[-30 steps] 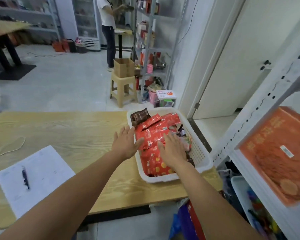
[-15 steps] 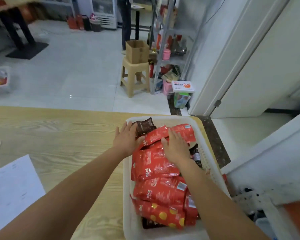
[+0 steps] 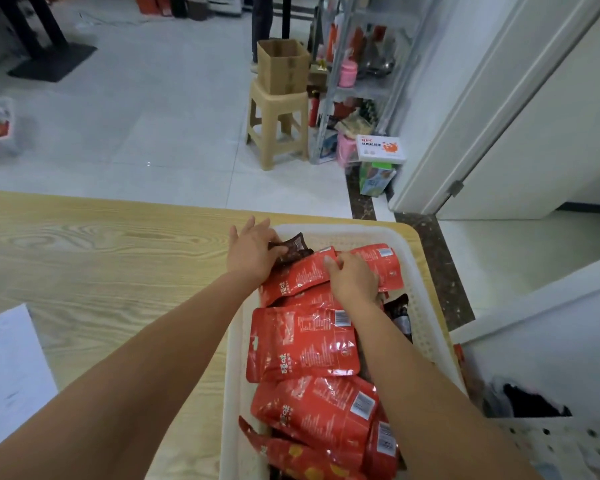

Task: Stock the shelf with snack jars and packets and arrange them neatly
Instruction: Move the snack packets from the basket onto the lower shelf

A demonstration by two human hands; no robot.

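At the counter's (image 3: 101, 244) far right corner, a white basket (image 3: 418, 271) of snack packets is being sorted. A dark packet (image 3: 293, 247) is pinched by the left hand (image 3: 253, 252); a red packet (image 3: 302, 277) is gripped by the right hand (image 3: 352, 280). Light, slippery and crinkly, these pouches are probably best taken by their edges.

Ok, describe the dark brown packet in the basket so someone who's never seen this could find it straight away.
Start at the white plastic basket on the wooden table's right end, full of snack packets. Go to its far left corner, where the left hand rests. The dark brown packet lies under those fingers, the only dark one there; its neighbours are bright red packets.
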